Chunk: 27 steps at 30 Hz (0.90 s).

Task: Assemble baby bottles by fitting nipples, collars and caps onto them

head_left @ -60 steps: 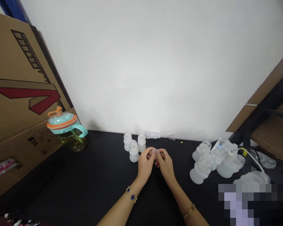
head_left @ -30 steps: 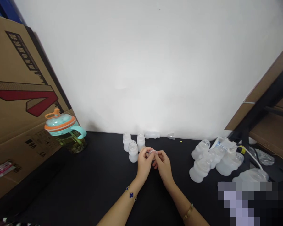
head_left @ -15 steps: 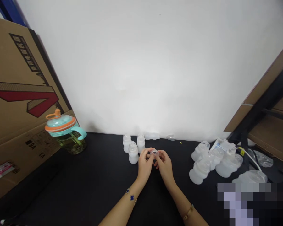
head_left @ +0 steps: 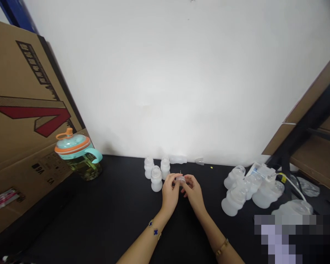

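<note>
Between my hands, above the black table, is a small translucent round piece [head_left: 180,179] that looks like a baby bottle's cap or collar. My left hand [head_left: 170,189] pinches it from the left, thumb and fingertips on its edge. My right hand [head_left: 191,189] grips its right side the same way. The fingers partly cover it, so its exact shape is hard to make out. Just left of my left hand, three small white baby bottles with clear caps stand together, the closest being the front bottle [head_left: 156,179].
Several more baby bottles [head_left: 233,200] stand at the right beside a white cable [head_left: 297,187]. A clear cone-shaped piece [head_left: 199,161] and a white bottle [head_left: 178,159] lie along the wall. At left are a teal-orange jug [head_left: 85,165] and a cardboard box [head_left: 11,139].
The round piece has tilted slightly between my fingers, and a thin tip now shows above it. Both hands keep their hold. The view has shifted slightly.
</note>
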Motion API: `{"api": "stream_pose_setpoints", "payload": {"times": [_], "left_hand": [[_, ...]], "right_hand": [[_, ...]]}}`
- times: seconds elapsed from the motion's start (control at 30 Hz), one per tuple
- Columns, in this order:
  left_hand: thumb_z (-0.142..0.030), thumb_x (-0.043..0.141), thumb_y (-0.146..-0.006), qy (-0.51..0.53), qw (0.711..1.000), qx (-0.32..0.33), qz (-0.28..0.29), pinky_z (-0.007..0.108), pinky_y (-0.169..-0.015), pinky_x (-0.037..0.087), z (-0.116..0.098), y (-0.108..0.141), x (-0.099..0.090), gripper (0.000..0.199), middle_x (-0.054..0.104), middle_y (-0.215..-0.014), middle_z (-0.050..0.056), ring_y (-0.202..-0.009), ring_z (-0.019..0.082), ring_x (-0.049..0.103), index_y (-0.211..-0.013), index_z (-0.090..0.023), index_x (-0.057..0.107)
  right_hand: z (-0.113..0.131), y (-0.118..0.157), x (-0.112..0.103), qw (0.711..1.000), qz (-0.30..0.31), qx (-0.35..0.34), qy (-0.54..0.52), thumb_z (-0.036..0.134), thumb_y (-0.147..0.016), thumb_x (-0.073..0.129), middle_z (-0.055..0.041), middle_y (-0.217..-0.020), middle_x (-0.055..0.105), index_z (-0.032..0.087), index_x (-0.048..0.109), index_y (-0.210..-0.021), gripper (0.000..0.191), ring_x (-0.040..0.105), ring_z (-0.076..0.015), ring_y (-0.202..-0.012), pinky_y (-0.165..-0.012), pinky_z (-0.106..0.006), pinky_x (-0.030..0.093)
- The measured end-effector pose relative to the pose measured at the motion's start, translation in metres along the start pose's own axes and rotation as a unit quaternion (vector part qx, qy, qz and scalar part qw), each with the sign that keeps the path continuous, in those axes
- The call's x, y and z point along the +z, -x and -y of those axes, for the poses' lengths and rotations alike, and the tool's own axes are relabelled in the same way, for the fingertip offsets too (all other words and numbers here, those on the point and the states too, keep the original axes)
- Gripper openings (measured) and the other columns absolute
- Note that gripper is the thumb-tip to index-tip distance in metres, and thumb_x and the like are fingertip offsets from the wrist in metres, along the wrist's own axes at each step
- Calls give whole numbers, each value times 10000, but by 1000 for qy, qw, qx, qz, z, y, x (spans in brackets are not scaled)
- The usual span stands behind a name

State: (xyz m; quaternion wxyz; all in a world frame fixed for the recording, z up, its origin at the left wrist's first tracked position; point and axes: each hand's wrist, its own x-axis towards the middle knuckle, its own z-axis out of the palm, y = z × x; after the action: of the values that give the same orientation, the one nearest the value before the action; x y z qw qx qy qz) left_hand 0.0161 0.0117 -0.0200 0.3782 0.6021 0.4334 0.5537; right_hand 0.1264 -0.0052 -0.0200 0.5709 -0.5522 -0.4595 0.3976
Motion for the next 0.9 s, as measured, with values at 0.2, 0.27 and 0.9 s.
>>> {"api": "stream_pose_setpoints", "payload": {"times": [0.2,0.27,0.9], "left_hand": [[-325,553,-886,16,999,-26,10,314,-714,525,6,-1,1,244,658,-1140,83,-821,189,628,-1059,-211,682],[-330,549,-884,20,999,-35,13,313,-716,531,7,-2,1,250,659,-1139,82,-822,188,637,-1060,-211,683],[-190,532,-836,-94,994,-40,40,311,-760,501,12,-1,6,220,671,-1039,44,-759,164,618,-980,-210,697]], "right_hand": [[7,-8,-10,997,13,28,-65,311,-654,643,-44,-932,682,184,617,-944,318,614,-141,-600,-402,-205,444],[8,-10,-14,995,-1,44,-90,270,-629,599,-50,-1000,681,190,629,-954,336,629,-143,-631,-425,-212,473],[9,-112,-1,984,-80,142,-74,215,-727,608,-41,-936,670,199,660,-885,167,576,-78,-511,-373,-166,419]]}}
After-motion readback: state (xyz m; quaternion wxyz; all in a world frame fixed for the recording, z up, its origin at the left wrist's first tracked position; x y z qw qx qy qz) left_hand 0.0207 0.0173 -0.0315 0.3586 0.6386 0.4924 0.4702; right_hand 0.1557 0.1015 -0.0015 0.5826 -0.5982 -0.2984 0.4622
